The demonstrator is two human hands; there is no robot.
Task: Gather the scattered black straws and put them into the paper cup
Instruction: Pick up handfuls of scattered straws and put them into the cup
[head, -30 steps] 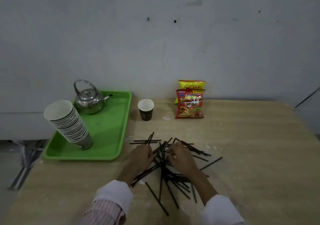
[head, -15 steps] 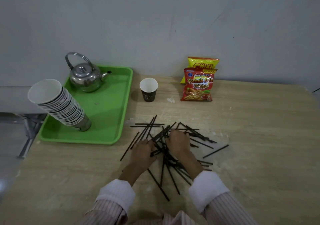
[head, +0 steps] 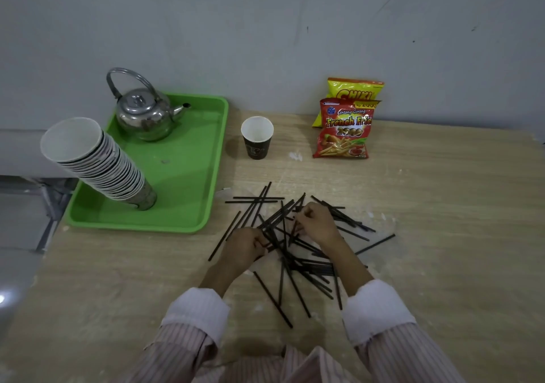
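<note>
Several black straws (head: 298, 282) lie criss-crossed in a loose pile on the wooden table, in front of me. My left hand (head: 246, 245) sits at the pile's left side, fingers curled round a few straws. My right hand (head: 317, 223) is over the pile's middle, its fingertips pinching straws. A dark paper cup (head: 257, 137) with a white inside stands upright and empty behind the pile, apart from both hands.
A green tray (head: 188, 176) at the left holds a steel kettle (head: 144, 111) and a leaning stack of paper cups (head: 97, 161). Two snack bags (head: 345, 126) stand against the wall at the back. The table's left edge (head: 44, 253) drops off beside the tray.
The camera has tilted down and moved closer. Both hands stay on the pile, drawing straws together; my left hand has closed round a few straws.
</note>
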